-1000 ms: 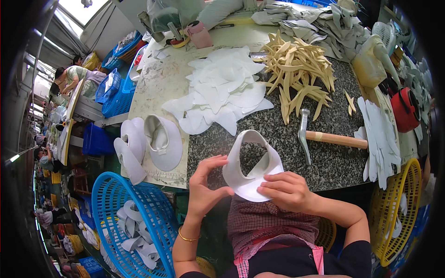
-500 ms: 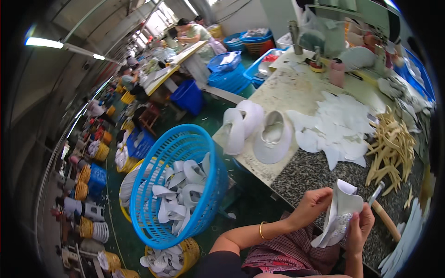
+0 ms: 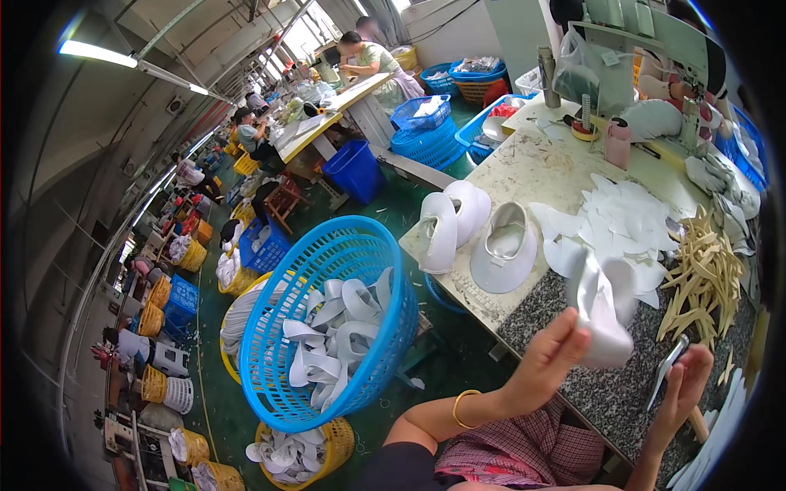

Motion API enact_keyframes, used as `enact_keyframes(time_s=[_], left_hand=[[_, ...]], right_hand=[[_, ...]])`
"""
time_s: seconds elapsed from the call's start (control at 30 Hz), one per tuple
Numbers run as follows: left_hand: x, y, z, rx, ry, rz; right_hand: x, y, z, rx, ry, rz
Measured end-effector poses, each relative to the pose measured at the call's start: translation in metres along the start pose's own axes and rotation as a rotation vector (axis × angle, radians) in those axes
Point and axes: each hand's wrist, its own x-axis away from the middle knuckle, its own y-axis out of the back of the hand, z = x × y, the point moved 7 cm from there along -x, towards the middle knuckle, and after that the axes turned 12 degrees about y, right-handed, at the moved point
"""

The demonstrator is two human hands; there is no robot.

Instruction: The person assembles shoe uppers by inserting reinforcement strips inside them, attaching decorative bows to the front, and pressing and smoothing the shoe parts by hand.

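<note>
My left hand pinches the lower edge of a white shoe upper, holding it up over the speckled stone slab. The upper is curved, with its opening upward. My right hand is curled around the wooden handle of a hammer, lower right of the upper. The hammer's metal head shows beside the thumb; the fingers hide part of the handle. On the pale bench, to the left, stand more white shoe uppers.
Flat white pieces and a heap of cream strips lie behind the slab. At left stands a blue basket of white uppers, above a yellow basket. A pink bottle and a sewing machine are farther back. People work at distant tables.
The upper has left my right hand and moved up in my left, its opening turned upward. My right hand has dropped to the hammer and grips it. The whole view has shifted slightly.
</note>
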Motion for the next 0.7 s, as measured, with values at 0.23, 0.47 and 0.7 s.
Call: enact_keyframes(time_s=[0.23, 0.47, 0.7], left_hand=[[-0.002, -0.032, 0.048, -0.302, -0.139, 0.007], [-0.01, -0.037, 0.057, -0.441, -0.153, -0.007], [-0.002, -0.04, 0.049, -0.713, -0.334, 0.118]], right_hand=[[0.011, -0.055, 0.045, 0.267, 0.169, 0.261], [0.021, -0.049, 0.036, 0.356, 0.254, 0.282], [0.021, 0.014, -0.054, -0.108, -0.331, 0.049]])
